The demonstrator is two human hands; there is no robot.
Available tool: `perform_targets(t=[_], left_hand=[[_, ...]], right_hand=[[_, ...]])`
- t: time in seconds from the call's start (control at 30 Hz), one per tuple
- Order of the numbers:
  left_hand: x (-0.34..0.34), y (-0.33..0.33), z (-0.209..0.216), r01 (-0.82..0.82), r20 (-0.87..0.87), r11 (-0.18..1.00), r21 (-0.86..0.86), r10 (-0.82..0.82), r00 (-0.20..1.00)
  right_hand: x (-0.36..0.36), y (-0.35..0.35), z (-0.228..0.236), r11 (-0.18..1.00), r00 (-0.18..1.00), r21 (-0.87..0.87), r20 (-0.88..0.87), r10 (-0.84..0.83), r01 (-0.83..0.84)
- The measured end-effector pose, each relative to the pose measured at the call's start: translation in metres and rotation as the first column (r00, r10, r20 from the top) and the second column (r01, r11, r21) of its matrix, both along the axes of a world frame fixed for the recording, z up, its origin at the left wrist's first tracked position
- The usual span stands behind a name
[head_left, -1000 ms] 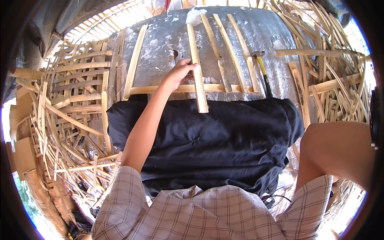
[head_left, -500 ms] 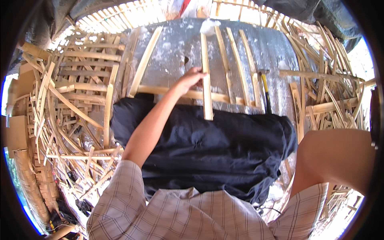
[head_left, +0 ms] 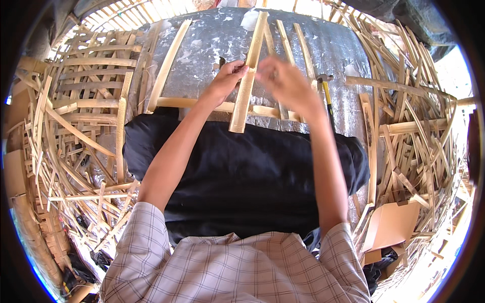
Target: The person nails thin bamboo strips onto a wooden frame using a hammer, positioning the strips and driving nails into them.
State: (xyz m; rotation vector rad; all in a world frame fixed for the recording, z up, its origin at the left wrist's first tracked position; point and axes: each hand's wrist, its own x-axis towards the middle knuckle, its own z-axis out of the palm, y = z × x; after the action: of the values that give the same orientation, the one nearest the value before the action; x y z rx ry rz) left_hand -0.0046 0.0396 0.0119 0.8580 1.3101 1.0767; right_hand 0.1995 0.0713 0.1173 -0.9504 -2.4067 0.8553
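Observation:
My left hand (head_left: 226,82) pinches a flat bamboo strip (head_left: 243,98) near its middle. The strip slants over a crosswise bamboo slat (head_left: 199,103), its lower end above the black cloth (head_left: 237,171) across my lap. My right hand (head_left: 289,85) is beside the strip on its right side, blurred by motion. Whether its fingers hold anything I cannot make out. Further bamboo strips (head_left: 285,43) lie lengthwise to the right, and one (head_left: 169,65) lies to the left. A hammer (head_left: 327,96) with a yellow and black handle rests right of my right hand.
A grey, shiny sheet (head_left: 202,55) covers the work surface. On the left lies a woven bamboo lattice (head_left: 96,76) above loose strips. Piled bamboo strips (head_left: 414,126) crowd the right side. An open cardboard box (head_left: 391,224) stands at the lower right.
My right arm has swung in from the right edge to the strip. The strip in my left hand now slants, its lower end further left. The whole view has shifted slightly.

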Motion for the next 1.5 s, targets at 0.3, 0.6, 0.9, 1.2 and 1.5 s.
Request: perform_targets(t=[0.3, 0.6, 0.9, 1.2, 1.5], left_hand=[[-0.003, 0.002, 0.008, 0.018, -0.086, 0.996, 0.086, -0.011, 0.996], [-0.025, -0.003, 0.002, 0.299, -0.688, 0.735, -0.608, -0.676, 0.264], [-0.013, -0.011, 0.014, 0.309, -0.584, 0.616, -0.725, -0.787, 0.200], [-0.015, -0.006, 0.002, 0.361, -0.780, 0.875, -0.321, -0.461, 0.424], [-0.004, 0.009, -0.029, 0.267, -0.529, 0.960, -0.084, -0.270, 0.805]], right_hand=[[-0.009, -0.015, -0.099, 0.851, 0.895, -0.523, -0.399, -0.198, -0.045], [0.007, -0.008, -0.104, 0.870, 0.932, -0.471, -0.228, -0.282, 0.147], [0.000, -0.015, -0.106, 0.873, 0.915, -0.442, -0.229, -0.331, 0.206], [-0.006, -0.016, -0.115, 0.882, 0.911, -0.414, -0.231, -0.343, 0.227], [-0.008, -0.015, -0.113, 0.940, 0.917, -0.316, -0.323, -0.234, 0.128]])
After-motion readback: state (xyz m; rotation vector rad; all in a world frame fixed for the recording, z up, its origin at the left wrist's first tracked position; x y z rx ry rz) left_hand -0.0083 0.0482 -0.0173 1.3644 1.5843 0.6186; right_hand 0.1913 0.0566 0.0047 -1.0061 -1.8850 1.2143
